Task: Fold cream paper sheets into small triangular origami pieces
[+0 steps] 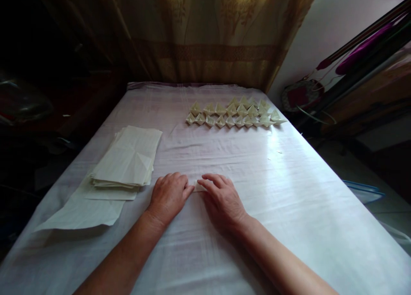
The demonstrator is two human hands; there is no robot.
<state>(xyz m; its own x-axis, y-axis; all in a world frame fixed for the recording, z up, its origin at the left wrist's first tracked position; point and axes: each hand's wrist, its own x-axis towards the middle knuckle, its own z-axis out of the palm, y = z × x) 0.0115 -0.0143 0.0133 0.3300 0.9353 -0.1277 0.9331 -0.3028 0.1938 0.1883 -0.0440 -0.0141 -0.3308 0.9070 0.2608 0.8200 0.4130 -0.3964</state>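
Observation:
A small folded piece of pale paper (199, 187) lies on the cloth-covered table (276, 226) between my two hands, partly hidden by them. At its left end is my left hand (170, 196), fingers curled in and the thumb tip against the paper. My right hand (224, 201) reaches over the right end with its fingers stretched out and slightly apart, fingertips at the paper; its thumb is hidden. Left of my hands rests a stack of cream paper sheets (125, 158), the top one creased. Beneath it, a loose sheet (86, 209) sticks out toward the near left.
Several folded paper boat shapes (229, 115) stand in rows at the far right of the table. Tiny paper scraps (279, 152) lie nearer. A gold curtain (205, 42) hangs behind the far edge. Beyond the right edge are a patterned round item (302, 96) and a blue-edged object (362, 190).

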